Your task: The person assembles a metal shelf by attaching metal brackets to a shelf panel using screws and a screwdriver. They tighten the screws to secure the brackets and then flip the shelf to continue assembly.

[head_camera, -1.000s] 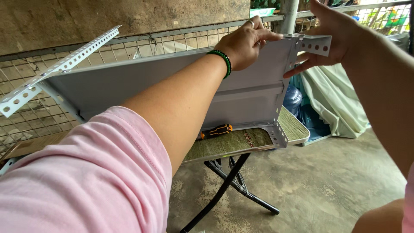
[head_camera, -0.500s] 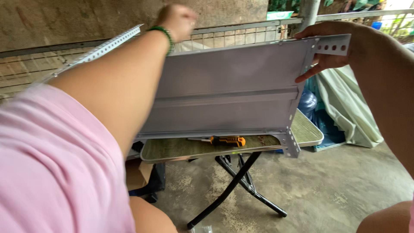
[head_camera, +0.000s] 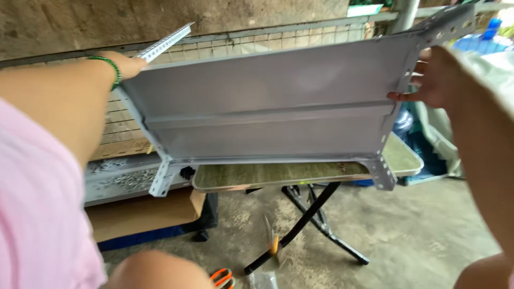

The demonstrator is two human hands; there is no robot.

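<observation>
While both hands' fingers grip its side edges, the grey shelf panel (head_camera: 267,101) stands over the table (head_camera: 401,158).

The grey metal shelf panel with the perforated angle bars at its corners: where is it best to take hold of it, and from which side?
Probably at the two short ends, one hand from each side. The shelf panel is long, thin and tilted, so a spread grip should steady it. The left hand and right hand sit there now, near the angle bars.
</observation>
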